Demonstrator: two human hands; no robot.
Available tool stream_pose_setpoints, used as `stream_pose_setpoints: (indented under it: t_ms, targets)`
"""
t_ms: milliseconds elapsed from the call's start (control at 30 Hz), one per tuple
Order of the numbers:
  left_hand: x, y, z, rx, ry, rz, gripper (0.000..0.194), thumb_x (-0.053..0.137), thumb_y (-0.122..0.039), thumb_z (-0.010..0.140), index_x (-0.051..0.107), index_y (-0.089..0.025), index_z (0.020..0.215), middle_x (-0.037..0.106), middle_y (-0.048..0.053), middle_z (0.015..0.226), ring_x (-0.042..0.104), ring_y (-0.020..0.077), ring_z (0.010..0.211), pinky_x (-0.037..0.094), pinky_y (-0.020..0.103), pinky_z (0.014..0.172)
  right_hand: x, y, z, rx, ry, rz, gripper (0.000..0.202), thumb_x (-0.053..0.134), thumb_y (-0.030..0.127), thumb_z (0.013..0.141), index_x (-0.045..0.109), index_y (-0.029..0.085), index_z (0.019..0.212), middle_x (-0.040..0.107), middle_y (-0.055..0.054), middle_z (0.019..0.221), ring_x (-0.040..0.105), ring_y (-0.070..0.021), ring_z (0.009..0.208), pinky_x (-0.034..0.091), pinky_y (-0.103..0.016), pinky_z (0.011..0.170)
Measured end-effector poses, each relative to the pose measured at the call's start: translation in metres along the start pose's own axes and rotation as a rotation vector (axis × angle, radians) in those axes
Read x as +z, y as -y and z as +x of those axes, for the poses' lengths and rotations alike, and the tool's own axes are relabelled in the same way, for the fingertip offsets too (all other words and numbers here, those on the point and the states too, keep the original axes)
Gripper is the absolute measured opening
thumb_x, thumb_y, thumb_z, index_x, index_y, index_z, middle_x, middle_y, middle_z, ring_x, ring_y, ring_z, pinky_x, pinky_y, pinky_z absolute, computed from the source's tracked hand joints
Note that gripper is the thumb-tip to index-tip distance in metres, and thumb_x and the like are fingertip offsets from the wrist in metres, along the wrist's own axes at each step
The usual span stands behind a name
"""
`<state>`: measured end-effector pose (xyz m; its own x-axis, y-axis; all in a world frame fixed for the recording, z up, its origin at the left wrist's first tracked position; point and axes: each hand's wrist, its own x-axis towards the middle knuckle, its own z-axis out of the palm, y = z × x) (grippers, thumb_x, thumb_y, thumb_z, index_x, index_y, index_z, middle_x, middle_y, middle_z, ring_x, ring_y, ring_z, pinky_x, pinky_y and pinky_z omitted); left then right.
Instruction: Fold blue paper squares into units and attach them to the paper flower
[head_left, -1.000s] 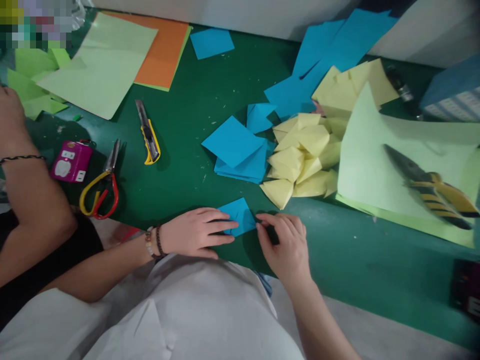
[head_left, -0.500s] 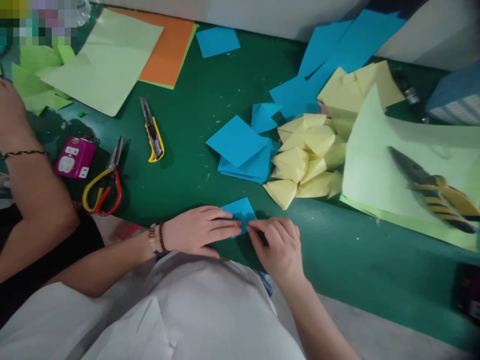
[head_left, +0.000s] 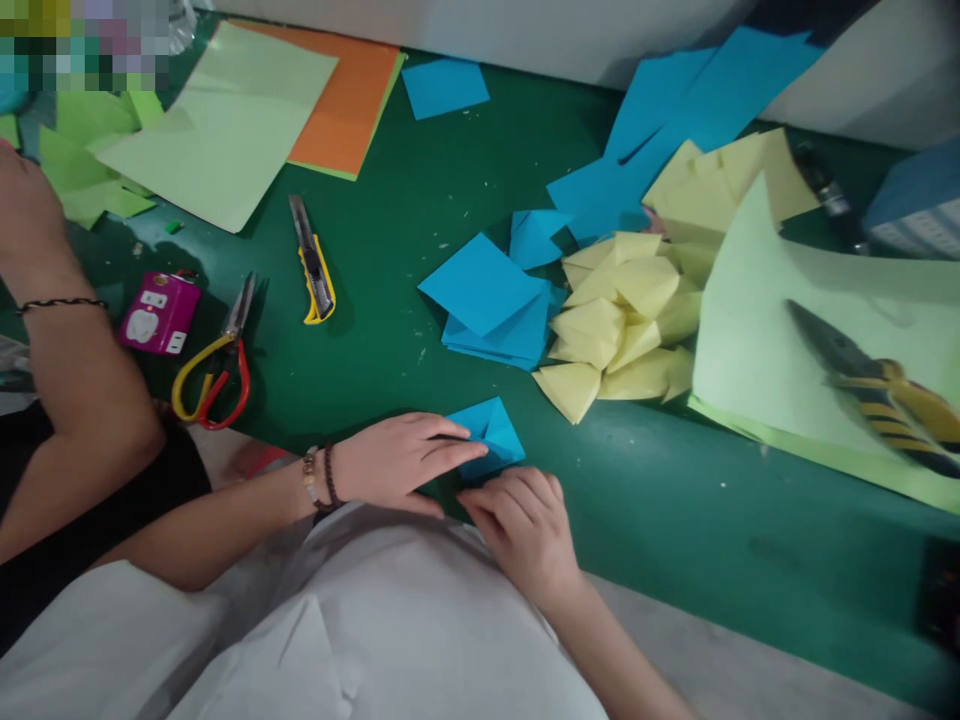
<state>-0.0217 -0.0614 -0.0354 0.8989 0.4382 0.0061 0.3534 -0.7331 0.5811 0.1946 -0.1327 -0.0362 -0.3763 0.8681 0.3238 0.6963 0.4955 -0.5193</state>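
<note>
Landmark: yellow paper pile (head_left: 628,288). Folded blue sheet (head_left: 507,436) lies near-left of it. Our left hand (head_left: 394,462) presses sheet, fingers spread. Our right hand (head_left: 527,532) has slid from right corner to near edge, fingers curled, grip unclear; folding attention apparently shifts there.

Right of the yellow folded pieces (head_left: 626,310), the yellow-and-black tool's (head_left: 885,385) handles run off the edge; farther up, the pen (head_left: 831,198) looks blurred and the blue box (head_left: 919,195) is cut off.
</note>
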Motion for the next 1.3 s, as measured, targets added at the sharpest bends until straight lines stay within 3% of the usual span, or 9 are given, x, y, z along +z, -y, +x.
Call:
stream_pose_setpoints:
  t_ms: [133,300,600,833,1033,1200,1300]
  targets:
    - [-0.001,0.001,-0.001,0.062,0.015,0.051,0.067,0.053,-0.057,0.091,0.044,-0.013,0.141,0.054,0.012,0.140,0.047,0.0277,0.129,0.041,0.041,0.105,-0.018,-0.006,-0.006,0.100,-0.103,-0.038,0.015,0.066,0.011,0.084,0.060,0.023,0.092,0.074,0.001,0.083,0.058,-0.0177,0.083,0.041,-0.033,0.078]
    - [-0.002,0.002,-0.001,0.127,0.010,0.124,0.049,0.053,-0.053,0.092,0.058,-0.022,0.130,0.048,0.003,0.148,0.046,0.0278,0.128,0.043,0.043,0.103,-0.017,0.002,-0.010,0.122,-0.028,0.011,0.016,0.059,0.008,0.084,0.056,0.023,0.088,0.076,0.001,0.096,0.060,-0.0180,0.086,0.041,-0.035,0.080]
    - [-0.001,0.002,-0.002,0.123,-0.015,0.129,0.046,0.057,-0.052,0.091,0.062,-0.022,0.125,0.051,0.005,0.145,0.048,0.0273,0.127,0.043,0.042,0.102,-0.009,0.009,-0.014,0.308,-0.037,-0.059,0.017,0.054,0.007,0.085,0.052,0.024,0.088,0.075,0.001,0.092,0.059,-0.0180,0.083,0.038,-0.034,0.076]
    - [0.000,0.003,-0.001,0.132,-0.014,0.126,0.045,0.056,-0.051,0.091,0.063,-0.022,0.124,0.052,0.006,0.144,0.048,0.0275,0.127,0.043,0.043,0.102,-0.021,-0.005,-0.016,0.466,-0.167,-0.182,0.013,0.054,0.012,0.085,0.049,0.023,0.087,0.076,-0.003,0.096,0.059,-0.0198,0.081,0.039,-0.034,0.074]
    - [0.000,0.003,-0.002,0.118,-0.005,0.128,0.046,0.056,-0.052,0.091,0.061,-0.023,0.127,0.050,0.005,0.145,0.047,0.0269,0.128,0.044,0.043,0.102,-0.020,0.000,-0.015,0.372,-0.126,-0.063,0.014,0.055,0.011,0.086,0.050,0.024,0.087,0.076,-0.002,0.092,0.061,-0.0182,0.078,0.042,-0.033,0.072]
    - [-0.003,0.002,-0.001,0.137,0.003,0.139,0.046,0.054,-0.052,0.092,0.062,-0.022,0.125,0.051,0.005,0.145,0.048,0.0272,0.128,0.044,0.043,0.103,-0.024,-0.009,-0.016,0.456,-0.163,-0.085,0.013,0.055,0.011,0.086,0.052,0.024,0.087,0.076,-0.003,0.093,0.062,-0.0191,0.079,0.046,-0.035,0.072]
    - [-0.003,0.002,0.000,0.168,0.010,0.172,0.047,0.051,-0.052,0.094,0.062,-0.020,0.125,0.050,0.006,0.146,0.047,0.0272,0.130,0.042,0.043,0.107,-0.024,-0.014,-0.008,0.324,-0.115,-0.044,0.020,0.056,0.009,0.087,0.058,0.024,0.099,0.074,-0.003,0.096,0.062,-0.0193,0.084,0.050,-0.035,0.074]
